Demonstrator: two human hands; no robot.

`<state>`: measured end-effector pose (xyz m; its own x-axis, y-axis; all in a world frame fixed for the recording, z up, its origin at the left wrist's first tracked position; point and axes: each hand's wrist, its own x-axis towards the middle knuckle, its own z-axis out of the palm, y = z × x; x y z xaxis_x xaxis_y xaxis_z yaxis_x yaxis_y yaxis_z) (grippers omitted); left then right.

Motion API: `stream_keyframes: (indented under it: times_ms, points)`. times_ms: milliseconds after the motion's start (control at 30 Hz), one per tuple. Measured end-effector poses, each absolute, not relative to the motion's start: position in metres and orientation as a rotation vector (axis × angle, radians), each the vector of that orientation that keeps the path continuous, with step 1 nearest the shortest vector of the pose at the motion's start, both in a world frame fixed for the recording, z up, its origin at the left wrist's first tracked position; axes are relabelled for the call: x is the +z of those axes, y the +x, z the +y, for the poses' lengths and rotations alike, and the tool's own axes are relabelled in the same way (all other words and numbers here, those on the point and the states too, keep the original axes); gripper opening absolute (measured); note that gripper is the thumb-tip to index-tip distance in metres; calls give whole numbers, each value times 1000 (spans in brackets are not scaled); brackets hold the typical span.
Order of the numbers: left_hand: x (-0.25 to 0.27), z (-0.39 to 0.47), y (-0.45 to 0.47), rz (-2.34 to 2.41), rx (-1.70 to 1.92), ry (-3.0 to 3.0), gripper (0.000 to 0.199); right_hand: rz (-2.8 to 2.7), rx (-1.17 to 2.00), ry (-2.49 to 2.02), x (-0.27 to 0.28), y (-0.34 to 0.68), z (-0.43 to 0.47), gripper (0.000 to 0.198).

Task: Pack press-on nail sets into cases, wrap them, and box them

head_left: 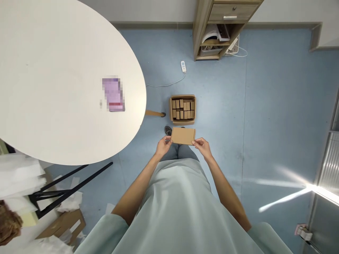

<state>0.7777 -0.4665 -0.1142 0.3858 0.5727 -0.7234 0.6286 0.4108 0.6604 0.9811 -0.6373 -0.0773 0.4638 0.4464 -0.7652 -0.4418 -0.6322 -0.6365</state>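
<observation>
Floor: pale blue smooth floor (265, 116) fills most of the view, with bright streaks of light at the right edge.
Table: large white oval table (53, 81) at the left on black legs; a blurred purple patch lies on it, well apart from the hands.
Shelf unit: light wooden shelf unit with a drawer (222, 24) stands against the far wall; a white power strip and cable (183, 67) trail over the floor in front of it.
Carton: open brown cardboard carton packed with small brown boxes (183, 109) sits on the floor just beyond the hands.
Flat box: flat brown cardboard box (183, 136), held level in the air above the knees, between carton and body.
Handling: it looks light and fairly stiff, yet thin enough to crease; a hold at the two short ends suits it.
Left hand: left hand (163, 145) pinches the box's left end, fingers closed on it.
Right hand: right hand (202, 145) pinches the right end likewise.
Clutter: loose white paper and brown cardboard (63, 222) lie under the table at lower left.
</observation>
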Motion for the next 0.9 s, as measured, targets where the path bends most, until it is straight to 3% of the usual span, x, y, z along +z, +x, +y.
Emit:
stream_keyframes:
  times_ms: [367,667,900]
  points:
    - [-184,-450,786,1352,-286,1228,17,-64,1319,-2038,-123,994,-587,55]
    - [-255,-402,822,1376,-190,1044,34,-322,1223,-2295,-171,1024,-498,45]
    - [-328,-367,857,1416,-121,945,39,-458,966,-2499,-268,1027,-432,41]
